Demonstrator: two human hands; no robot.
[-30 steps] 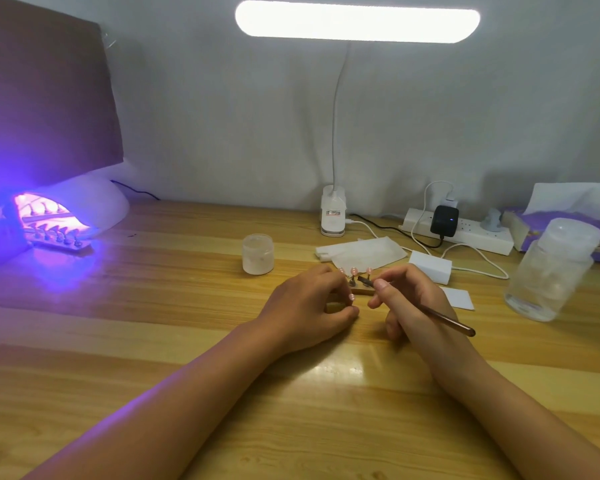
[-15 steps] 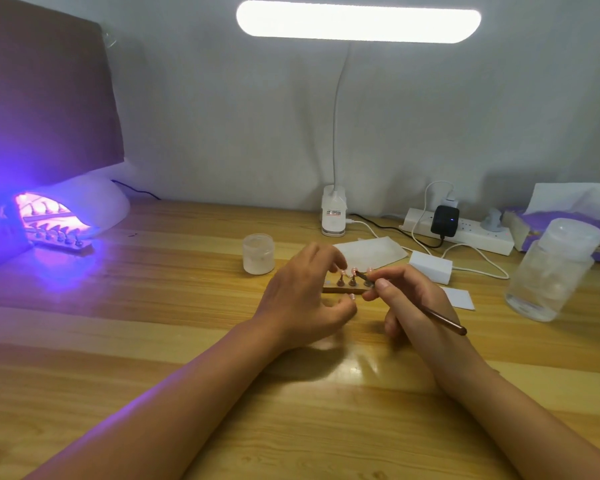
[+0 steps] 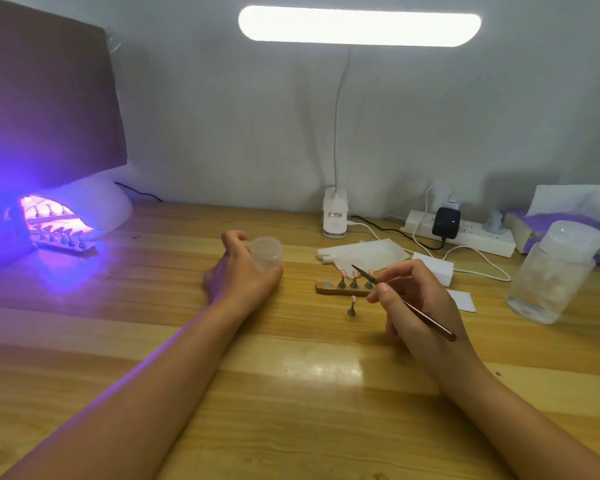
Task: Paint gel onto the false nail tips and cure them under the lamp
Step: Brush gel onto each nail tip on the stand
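A small wooden holder lies mid-table with three pink nail tips upright on stands. One more tip on its own stand stands on the table just in front of it. My right hand pinches a thin brown brush, its tip over the holder's right end. My left hand has reached left and curls around a small frosted gel jar. At far left the white curing lamp glows purple over another strip of tips.
A clip-on desk lamp stands at the back centre. White wipes, a power strip with cables, a tissue pack and a large clear lidded jar crowd the right side. A brown board leans at back left.
My left hand let go of the wooden holder, which now lies on the table, and moved left to the gel jar. One tip stand now stands alone in front of the holder.
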